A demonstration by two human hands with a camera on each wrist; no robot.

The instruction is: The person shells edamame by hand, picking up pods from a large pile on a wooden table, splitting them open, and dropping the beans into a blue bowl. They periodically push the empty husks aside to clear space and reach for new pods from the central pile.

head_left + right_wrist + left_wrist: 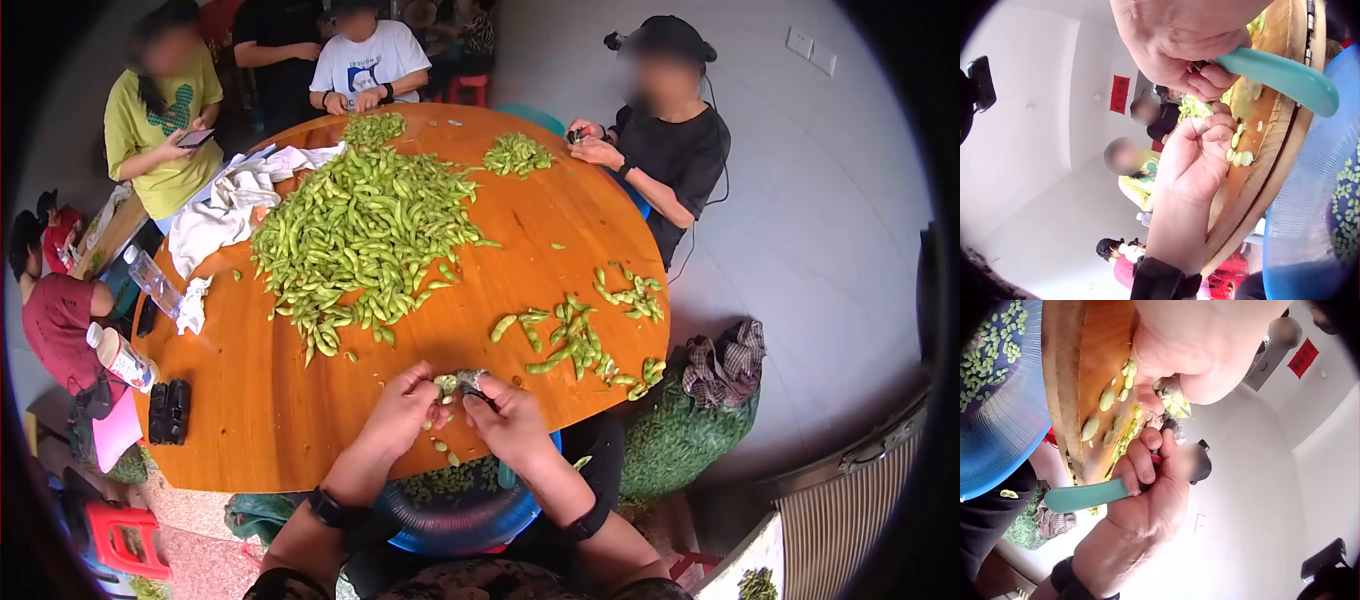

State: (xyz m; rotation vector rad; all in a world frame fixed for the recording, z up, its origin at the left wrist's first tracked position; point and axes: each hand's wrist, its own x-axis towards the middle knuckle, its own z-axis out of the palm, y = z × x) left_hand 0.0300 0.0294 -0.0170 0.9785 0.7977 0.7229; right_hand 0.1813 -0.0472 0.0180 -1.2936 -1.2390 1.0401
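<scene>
Over the table's near edge, my left hand (402,412) pinches a green soybean pod (1175,405) between thumb and fingers. My right hand (512,420) meets it and grips a tool with a curved teal handle (1282,75); its working end is hidden among the fingers. Both hands nearly touch at the pod. Several loose shelled beans (1246,158) lie on the wood below the left fingers. Under the table edge a blue basin (430,545) holds many shelled beans (997,359).
A large heap of pods (370,230) covers the middle of the round wooden table (250,400). Smaller pod piles (580,340) lie at the right. Left stand a bottle (122,358), a black case (168,412) and white cloths (225,215). Other people sit around; a full green sack (690,430) stands right.
</scene>
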